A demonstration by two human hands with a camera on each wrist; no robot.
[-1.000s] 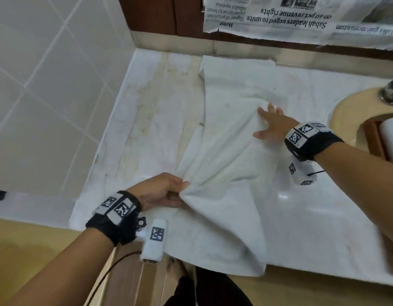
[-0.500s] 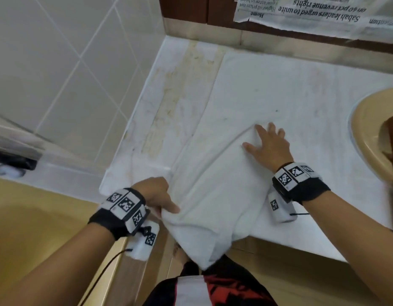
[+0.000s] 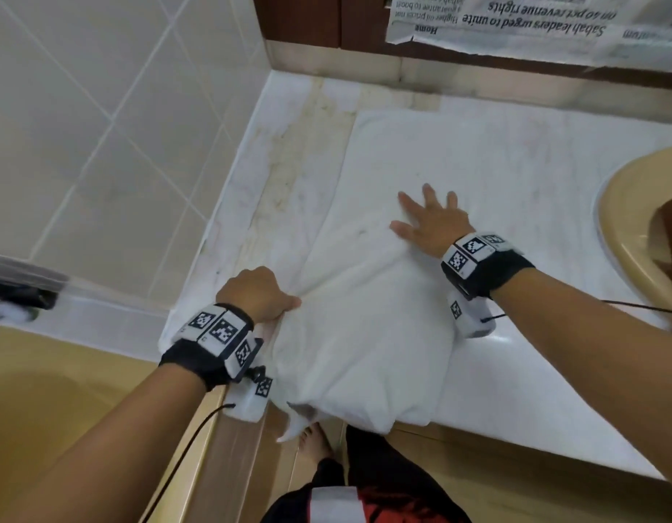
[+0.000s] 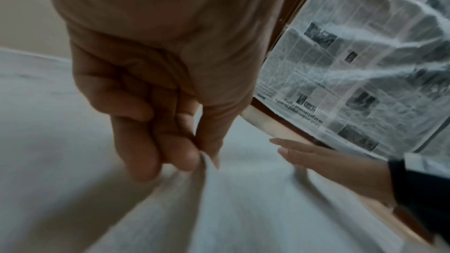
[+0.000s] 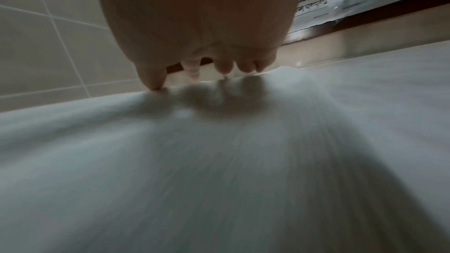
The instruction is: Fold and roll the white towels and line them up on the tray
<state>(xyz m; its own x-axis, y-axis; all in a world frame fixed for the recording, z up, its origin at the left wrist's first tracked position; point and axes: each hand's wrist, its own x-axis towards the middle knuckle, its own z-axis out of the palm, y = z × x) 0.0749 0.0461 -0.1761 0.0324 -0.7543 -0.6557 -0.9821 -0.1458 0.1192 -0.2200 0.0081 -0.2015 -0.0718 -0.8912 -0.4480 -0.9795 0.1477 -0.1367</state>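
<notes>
A white towel [image 3: 421,190] lies spread along the marble counter [image 3: 289,175], its near end bunched and hanging over the front edge. My left hand [image 3: 259,292] pinches a fold of the towel [image 4: 204,163] between thumb and fingers at its left edge near the counter's front. My right hand [image 3: 428,217] lies flat with spread fingers on the middle of the towel [image 5: 219,141], pressing it down. No tray shows clearly in any view.
A beige sink basin [image 3: 636,235] sits at the right with a brown object [image 3: 670,224] in it. Newspaper [image 3: 534,20] covers the back wall above the counter. Tiled wall [image 3: 100,126] bounds the left side, and a beige tub [image 3: 44,409] lies below left.
My head has tilted down and closer. The left hand has drawn the towel's near fold further toward the counter's front edge, while the right hand stays flat on the towel.
</notes>
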